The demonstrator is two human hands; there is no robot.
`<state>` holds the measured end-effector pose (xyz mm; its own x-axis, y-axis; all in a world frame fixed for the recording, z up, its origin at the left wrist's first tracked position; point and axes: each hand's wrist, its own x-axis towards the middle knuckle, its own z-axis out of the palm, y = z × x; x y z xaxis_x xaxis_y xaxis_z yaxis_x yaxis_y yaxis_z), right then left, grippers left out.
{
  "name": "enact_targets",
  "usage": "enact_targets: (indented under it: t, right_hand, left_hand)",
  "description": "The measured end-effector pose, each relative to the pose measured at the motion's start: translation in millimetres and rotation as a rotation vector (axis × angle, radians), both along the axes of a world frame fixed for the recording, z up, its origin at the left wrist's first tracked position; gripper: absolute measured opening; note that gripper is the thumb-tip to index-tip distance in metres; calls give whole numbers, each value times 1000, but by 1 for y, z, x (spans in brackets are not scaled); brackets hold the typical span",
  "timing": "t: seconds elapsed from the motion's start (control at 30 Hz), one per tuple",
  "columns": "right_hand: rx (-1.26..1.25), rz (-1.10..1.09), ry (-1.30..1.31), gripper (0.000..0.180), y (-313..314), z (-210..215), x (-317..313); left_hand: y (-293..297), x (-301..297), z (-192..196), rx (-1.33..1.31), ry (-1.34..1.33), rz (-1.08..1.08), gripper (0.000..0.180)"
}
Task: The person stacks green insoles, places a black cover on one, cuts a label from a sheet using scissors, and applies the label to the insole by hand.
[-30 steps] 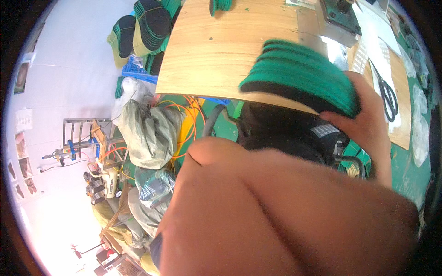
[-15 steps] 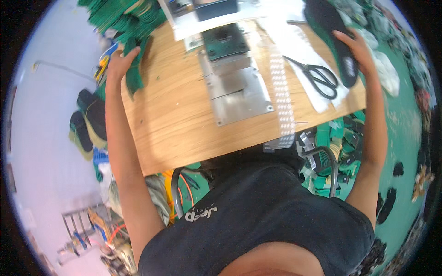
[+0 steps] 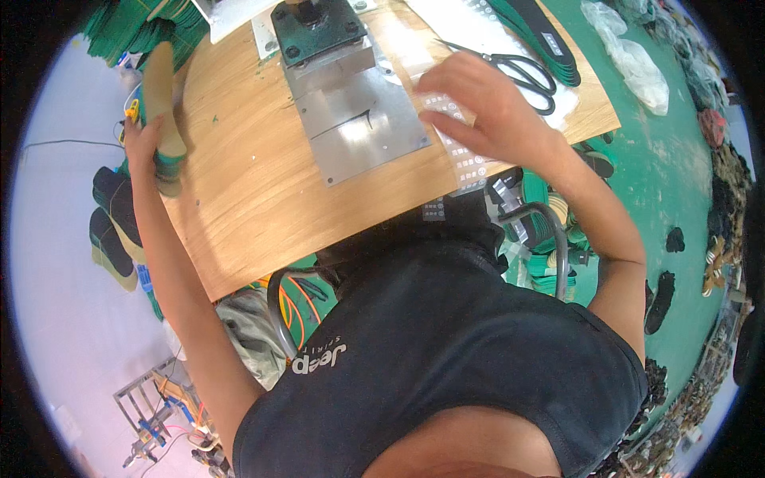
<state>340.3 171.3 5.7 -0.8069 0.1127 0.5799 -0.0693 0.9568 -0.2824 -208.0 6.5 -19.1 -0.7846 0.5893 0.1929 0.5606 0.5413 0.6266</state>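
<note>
My left hand (image 3: 143,142) is closed on the edge of an insole (image 3: 162,88) at the table's left side. The insole stands on its side with a beige face and green edging, and part of my grip is hidden behind it. My right hand (image 3: 490,107) hovers over a long strip of small printed labels (image 3: 470,169). Its thumb and fingers are bent but apart, and nothing shows between them. Just beyond that hand lie black-handled scissors (image 3: 522,73). A stack of dark insoles with green edges (image 3: 542,40) rests at the far right.
A press machine with a dark block (image 3: 317,33) and a metal base plate (image 3: 358,131) stands mid-table. Piled green insoles (image 3: 131,28) fill the far left. More insoles (image 3: 115,211) are beside the table's left edge. A tubular chair arm (image 3: 550,215) sits at the near right.
My right hand has left the dark insole at the right and moved inward over the label strip. My left hand now grips a beige-faced insole. The view has shifted.
</note>
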Motion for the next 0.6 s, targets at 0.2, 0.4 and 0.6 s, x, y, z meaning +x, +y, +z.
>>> enact_targets:
  t: [0.2, 0.4, 0.6]
  right_hand:
    - [-36, 108, 53, 18, -53, -3, -67]
    - [-164, 344, 450, 38, -113, 7, -155]
    - [-236, 170, 254, 42, -116, -12, -130]
  left_hand:
    - [-89, 165, 28, 1032, -493, -162, 48]
    - [-71, 301, 17, 1251, -782, -73, 52]
    - [-85, 297, -23, 946, -990, -189, 52]
